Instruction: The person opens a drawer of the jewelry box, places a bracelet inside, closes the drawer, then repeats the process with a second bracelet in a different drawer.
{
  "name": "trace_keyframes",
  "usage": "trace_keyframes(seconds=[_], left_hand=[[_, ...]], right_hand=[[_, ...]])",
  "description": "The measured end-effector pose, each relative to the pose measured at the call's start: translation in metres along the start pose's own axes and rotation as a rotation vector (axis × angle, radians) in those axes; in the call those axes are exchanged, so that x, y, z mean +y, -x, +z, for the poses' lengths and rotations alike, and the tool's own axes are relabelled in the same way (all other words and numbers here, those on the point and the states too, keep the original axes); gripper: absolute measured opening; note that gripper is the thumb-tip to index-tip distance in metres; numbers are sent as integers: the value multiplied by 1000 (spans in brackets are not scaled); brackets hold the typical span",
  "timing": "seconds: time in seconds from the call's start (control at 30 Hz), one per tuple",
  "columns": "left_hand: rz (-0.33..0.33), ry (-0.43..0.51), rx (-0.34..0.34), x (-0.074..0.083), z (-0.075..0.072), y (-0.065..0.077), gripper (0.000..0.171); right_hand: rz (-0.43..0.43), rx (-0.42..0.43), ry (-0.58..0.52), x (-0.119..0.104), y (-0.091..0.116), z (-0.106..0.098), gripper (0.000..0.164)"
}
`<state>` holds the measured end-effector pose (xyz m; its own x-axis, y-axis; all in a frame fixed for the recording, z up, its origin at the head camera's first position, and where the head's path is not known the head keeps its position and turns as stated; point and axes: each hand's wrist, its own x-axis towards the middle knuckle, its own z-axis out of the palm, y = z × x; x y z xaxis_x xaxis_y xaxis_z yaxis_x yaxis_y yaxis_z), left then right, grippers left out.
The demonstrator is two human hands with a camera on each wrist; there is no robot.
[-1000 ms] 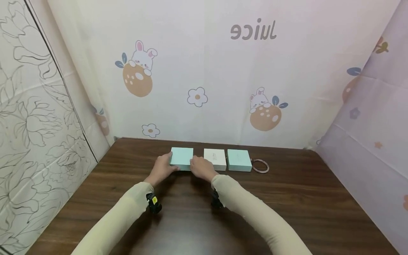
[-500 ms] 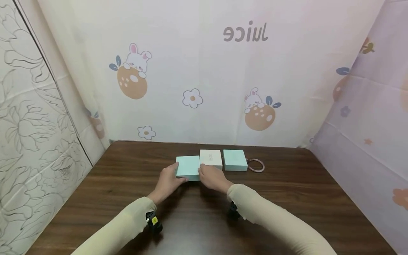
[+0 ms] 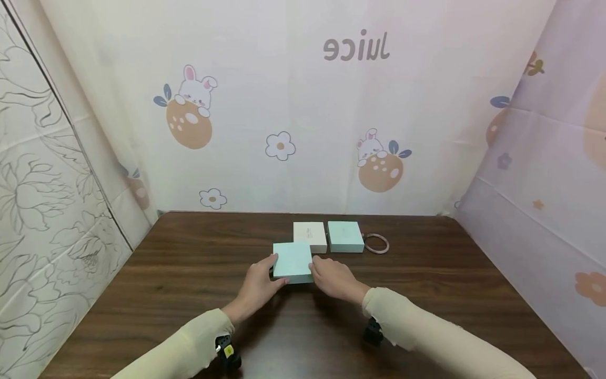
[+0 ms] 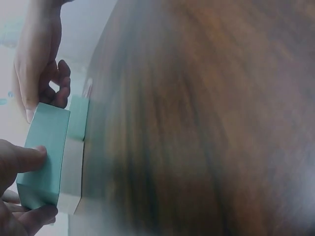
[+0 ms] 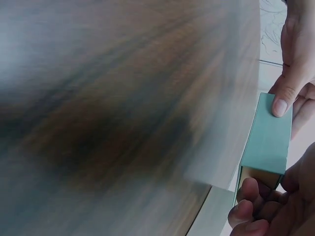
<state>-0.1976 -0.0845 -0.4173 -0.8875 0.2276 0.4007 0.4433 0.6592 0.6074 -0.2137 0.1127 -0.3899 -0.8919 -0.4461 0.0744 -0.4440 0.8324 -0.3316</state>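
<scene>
Both hands hold a mint-green square gift box (image 3: 292, 260) between them, in front of the row of other boxes. My left hand (image 3: 255, 290) grips its left end; in the left wrist view the thumb presses the front face (image 4: 43, 157) and the fingers wrap the end. At the right end is my right hand (image 3: 335, 279), with its fingers curled. From the right wrist view, that end of the box (image 5: 268, 142) shows a brownish recessed panel inside green edges, with the fingertips right at it.
Behind the held box stands a white box (image 3: 310, 231), partly covered by it. Beside that sits a second mint box (image 3: 345, 236), with a pinkish ring (image 3: 387, 245) at its right. The dark wooden table (image 3: 189, 263) meets a printed curtain (image 3: 236, 168) at the back.
Both hands have brought the mint box from left of the white box toward the person and to the right, so it now overlaps the white box's front. The other boxes and ring stay put.
</scene>
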Motion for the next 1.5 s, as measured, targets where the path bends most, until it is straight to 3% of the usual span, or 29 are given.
trace_keyframes(seconds=[0.5,0.9,1.2,1.4,1.5], left_hand=[[13,36,-101,10,22,11,59],[17,38,-112,6,32,16,58],[-4,43,-96,4,35,18,59],[-32,57,-117,8,29,13,75],[-40,9,-172,6,24,6,90]], right_hand=[[17,-46,-16,20,33,4,28],[25,-45,-8,26,39,14,27],[60,-75,-60,33,39,16,29],[143,-98,-106,45,36,12,33],[188,-107,-118,51,31,11,33]])
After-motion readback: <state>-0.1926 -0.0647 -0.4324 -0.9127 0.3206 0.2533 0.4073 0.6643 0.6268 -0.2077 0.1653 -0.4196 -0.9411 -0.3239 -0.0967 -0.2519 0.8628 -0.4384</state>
